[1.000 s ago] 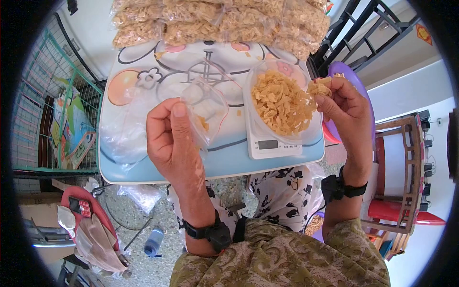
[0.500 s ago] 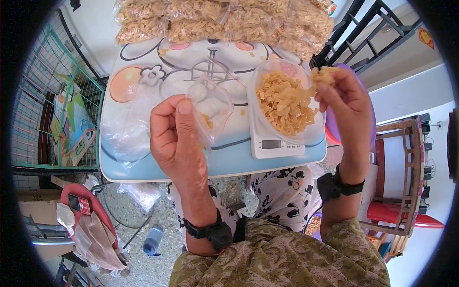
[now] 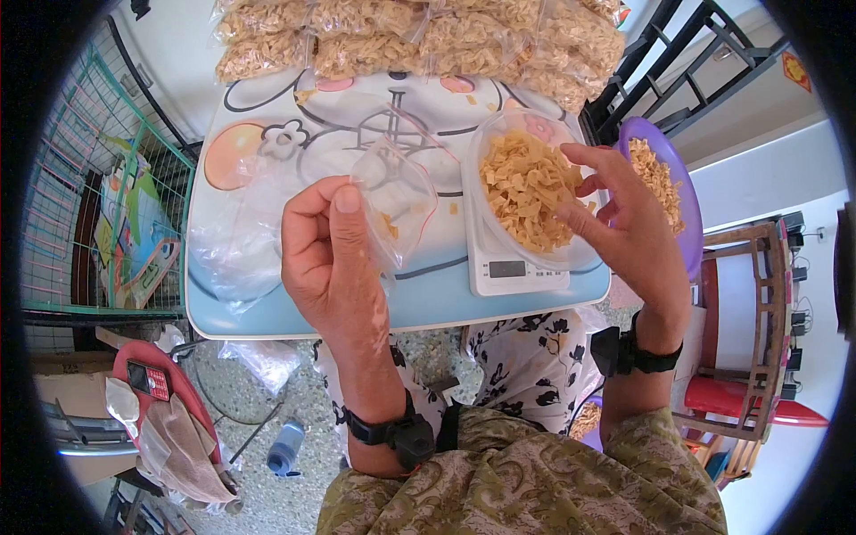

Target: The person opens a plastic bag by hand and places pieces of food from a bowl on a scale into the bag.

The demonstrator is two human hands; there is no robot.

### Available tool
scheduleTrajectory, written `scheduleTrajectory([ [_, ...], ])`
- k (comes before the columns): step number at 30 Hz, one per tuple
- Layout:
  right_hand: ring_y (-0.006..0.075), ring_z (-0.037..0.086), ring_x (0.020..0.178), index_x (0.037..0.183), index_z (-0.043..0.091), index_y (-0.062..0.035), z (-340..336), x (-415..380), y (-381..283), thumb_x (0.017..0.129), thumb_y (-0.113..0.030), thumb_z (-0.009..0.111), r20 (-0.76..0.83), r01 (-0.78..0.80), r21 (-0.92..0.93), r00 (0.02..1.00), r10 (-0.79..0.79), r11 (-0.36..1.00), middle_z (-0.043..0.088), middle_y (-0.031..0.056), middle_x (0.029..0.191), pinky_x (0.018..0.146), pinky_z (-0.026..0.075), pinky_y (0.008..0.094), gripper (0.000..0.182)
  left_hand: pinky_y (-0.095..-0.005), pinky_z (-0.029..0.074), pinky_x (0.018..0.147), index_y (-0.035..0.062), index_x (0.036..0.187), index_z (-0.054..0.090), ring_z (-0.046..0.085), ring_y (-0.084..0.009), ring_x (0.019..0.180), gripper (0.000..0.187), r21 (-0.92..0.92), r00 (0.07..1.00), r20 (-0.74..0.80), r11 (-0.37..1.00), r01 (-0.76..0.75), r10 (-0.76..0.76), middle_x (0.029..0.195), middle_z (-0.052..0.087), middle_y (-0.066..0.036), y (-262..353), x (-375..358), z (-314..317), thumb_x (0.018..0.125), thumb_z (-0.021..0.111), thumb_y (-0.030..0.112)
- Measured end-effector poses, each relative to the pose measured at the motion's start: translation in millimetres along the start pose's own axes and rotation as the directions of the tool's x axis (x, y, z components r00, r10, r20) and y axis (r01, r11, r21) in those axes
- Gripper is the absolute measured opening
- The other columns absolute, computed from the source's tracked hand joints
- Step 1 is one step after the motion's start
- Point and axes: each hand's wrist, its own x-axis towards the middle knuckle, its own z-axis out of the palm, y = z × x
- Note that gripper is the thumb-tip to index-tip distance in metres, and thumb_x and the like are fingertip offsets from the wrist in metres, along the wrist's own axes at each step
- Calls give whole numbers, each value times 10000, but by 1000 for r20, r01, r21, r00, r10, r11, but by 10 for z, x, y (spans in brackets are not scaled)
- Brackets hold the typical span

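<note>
My left hand [image 3: 332,259] pinches the edge of a clear zip bag [image 3: 415,183] between thumb and fingers. A few yellowish flakes show low in the bag. To its right, a clear plastic bowl [image 3: 477,147] sits on a white kitchen scale [image 3: 522,283]. Dried, pale yellow flakes [image 3: 528,192] are heaped inside the bowl. Over the bowl's right side is my right hand [image 3: 624,205], its thumb and fingers apart and curved above the flakes. I see nothing held in it, though its fingers cover part of the heap.
Packed bags of flakes [image 3: 419,45] are stacked along the table's back. Right of the table stands a purple basin [image 3: 691,241] with more flakes [image 3: 655,183]. Thin clear plastic bags [image 3: 236,232] lie at the table's left. A red stool [image 3: 129,366] holds a phone [image 3: 148,382] and cloth.
My right hand has moved down and left from beside the bowl to over it. The clump of flakes it held has been let go. My left hand barely moved.
</note>
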Motion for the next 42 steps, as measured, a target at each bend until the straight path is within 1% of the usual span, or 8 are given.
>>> scheduleTrajectory([
  [6,148,564,868,1232,552,-93,82,-16,-65,711,-105,736,-47,118,-170,991,-127,978,557,61,1150,627,459,240,553,-176,468,643,26,989,593,551,-48,757,158,-14,1000,17,1000,2,-1,887,603,-2,14,-4,1,916,607,166],
  [8,298,585,962,1187,556,-64,112,-5,-55,711,-130,726,-9,135,-202,990,-140,970,567,135,1131,849,474,365,510,-172,462,631,27,988,593,547,-45,747,157,-13,1000,6,1000,8,-8,881,602,0,6,-1,3,916,608,166],
  [11,324,591,956,1134,583,-61,158,17,-10,732,-116,702,-21,147,-205,988,-154,968,575,147,1087,826,485,371,423,-166,450,620,27,991,594,541,-41,739,157,-11,1000,-1,1000,-8,8,875,600,4,-15,4,-11,917,607,166],
  [24,276,629,812,966,638,-27,225,67,110,789,-72,661,-120,164,-89,977,-174,982,604,134,912,681,510,337,185,-166,449,628,25,995,594,538,-39,742,158,-6,1000,9,1000,-6,7,872,596,5,11,-11,8,922,599,165],
  [30,141,605,727,961,643,-19,81,48,148,808,-44,659,-172,76,70,983,-63,995,634,58,891,625,498,264,157,-172,454,642,24,996,594,541,-46,758,159,-5,1000,7,1000,-12,12,882,598,0,-8,-1,-10,920,602,163],
  [35,157,647,747,1035,610,3,18,49,165,885,-62,613,-187,27,685,972,140,728,647,85,920,648,532,232,164,-169,449,642,28,992,594,540,-47,755,154,-11,1000,6,1000,15,-15,882,599,-1,17,-12,6,918,605,162],
  [38,193,666,825,1070,591,16,8,55,259,902,-49,578,-112,32,903,980,163,428,649,109,938,693,568,256,182,-166,446,638,31,990,595,539,-46,747,150,-32,999,10,999,33,-33,876,598,1,33,-17,-7,914,609,159],
  [42,208,669,849,1093,579,16,3,50,266,912,-37,552,-73,10,956,976,204,294,651,113,955,720,585,261,191,-172,448,620,35,994,594,538,-44,735,155,-92,997,36,993,70,-67,873,598,9,71,-32,16,909,614,163],
])
